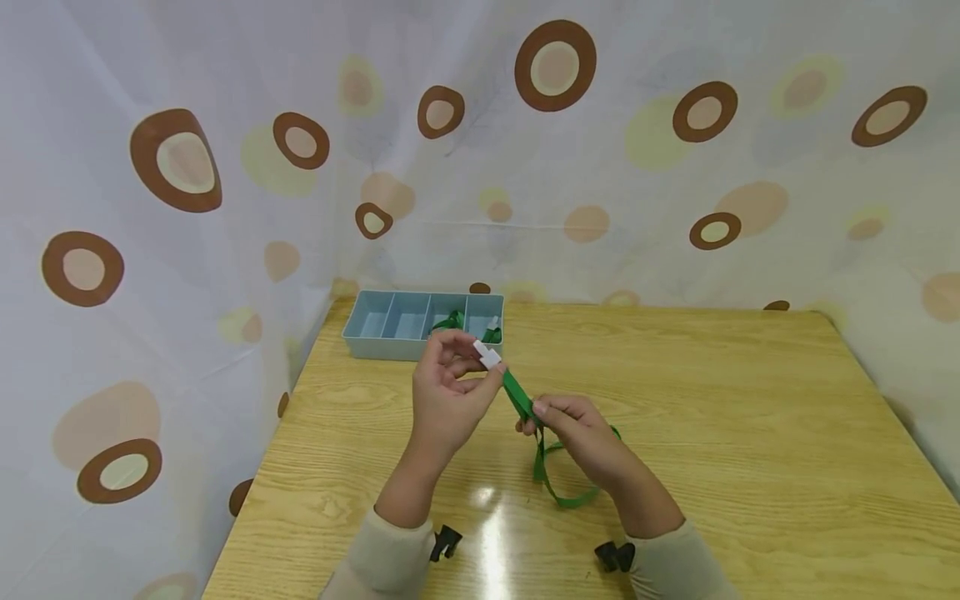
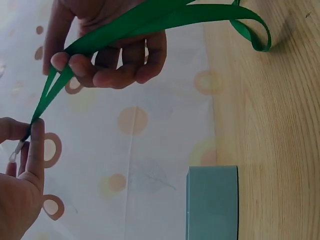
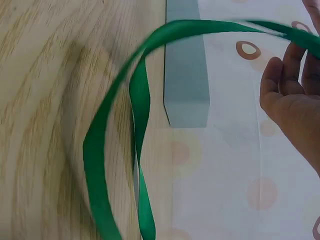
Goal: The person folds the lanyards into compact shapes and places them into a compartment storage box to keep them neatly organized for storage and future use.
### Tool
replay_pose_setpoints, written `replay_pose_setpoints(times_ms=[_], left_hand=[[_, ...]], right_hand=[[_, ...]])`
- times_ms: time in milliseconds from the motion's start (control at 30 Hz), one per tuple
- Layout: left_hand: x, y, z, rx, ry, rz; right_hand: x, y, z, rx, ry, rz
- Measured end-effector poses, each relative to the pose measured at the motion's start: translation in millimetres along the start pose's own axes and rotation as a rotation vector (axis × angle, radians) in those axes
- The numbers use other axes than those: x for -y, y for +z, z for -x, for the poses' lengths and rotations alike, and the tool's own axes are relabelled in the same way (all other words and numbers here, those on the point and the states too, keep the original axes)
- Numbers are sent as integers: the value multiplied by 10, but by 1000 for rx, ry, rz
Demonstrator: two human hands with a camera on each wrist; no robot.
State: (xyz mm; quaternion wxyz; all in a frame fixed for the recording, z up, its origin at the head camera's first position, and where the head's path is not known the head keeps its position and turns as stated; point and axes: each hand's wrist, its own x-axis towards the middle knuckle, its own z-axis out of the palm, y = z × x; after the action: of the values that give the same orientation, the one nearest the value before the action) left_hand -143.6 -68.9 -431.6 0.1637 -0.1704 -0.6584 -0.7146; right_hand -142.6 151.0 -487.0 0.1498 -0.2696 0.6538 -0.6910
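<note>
A green lanyard point(image 1: 517, 393) with a white plastic clip point(image 1: 487, 356) at its upper end is held above the table between both hands. My left hand point(image 1: 453, 396) pinches it at the clip end, between thumb and fingers. Lower along the strap, my right hand point(image 1: 581, 437) grips the green ribbon with thumb and fingers. In the left wrist view the two strap lengths run side by side between the hands. The rest of the ribbon point(image 3: 95, 155) hangs in a loose, twisted loop below the right hand.
A blue-grey box point(image 1: 386, 350) with several compartments stands at the table's back left. Green ribbon point(image 1: 452, 320) lies in its third compartment; another green piece with a white end point(image 1: 492, 335) lies in the rightmost. A patterned curtain point(image 1: 585, 167) hangs behind the wooden table point(image 1: 712, 400).
</note>
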Motion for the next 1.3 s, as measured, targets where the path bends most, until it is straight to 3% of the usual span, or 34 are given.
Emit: replay_pose_setpoints(times_ms=[167, 467, 567, 900, 1133, 1300], left_hand=[[-4, -68, -34, -47, 15, 23], [7, -163, -61, -87, 15, 43], [-5, -189, -72, -108, 23, 45], [-8, -278, -102, -156, 34, 56], [8, -401, -138, -211, 27, 38], [12, -492, -156, -250, 9, 33]], right_hand=[[19, -53, 35, -4, 15, 0], [-4, -145, 132, 221, -34, -153], [-39, -172, 164, 243, -75, -162], [-11, -375, 325, -2, -55, 35], [60, -596, 503, -38, -81, 135], [89, -778, 677, -72, -51, 168]])
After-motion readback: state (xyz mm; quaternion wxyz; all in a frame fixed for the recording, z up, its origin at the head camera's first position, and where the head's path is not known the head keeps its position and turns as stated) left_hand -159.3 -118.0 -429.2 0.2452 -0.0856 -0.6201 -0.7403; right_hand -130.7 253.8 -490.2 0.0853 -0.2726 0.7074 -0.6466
